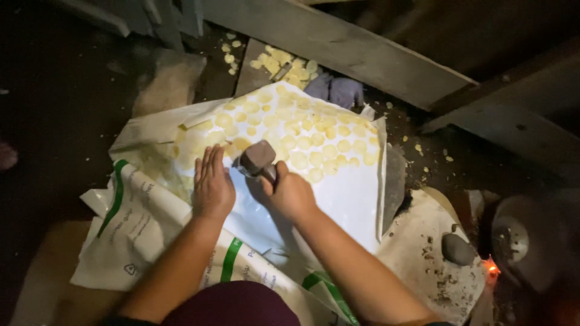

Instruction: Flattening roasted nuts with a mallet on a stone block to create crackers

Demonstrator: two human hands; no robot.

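A white plastic sheet [338,199] lies on the ground, its far half covered with several flat round yellow discs [314,142]. My left hand [212,184] rests flat on the sheet, fingers pointing at the nearest discs. My right hand [290,194] grips the short handle of a heavy hammer [257,158], whose dark blocky head sits just above the sheet beside my left fingertips.
White sacks with green stripes [142,220] lie under the sheet at the left. More yellow discs [281,63] are heaped beyond the sheet next to a purple cloth [338,89]. A wooden beam [362,51] crosses behind. A grey stone [457,249], a small ember glow [490,267] and a round pot [531,241] sit at the right.
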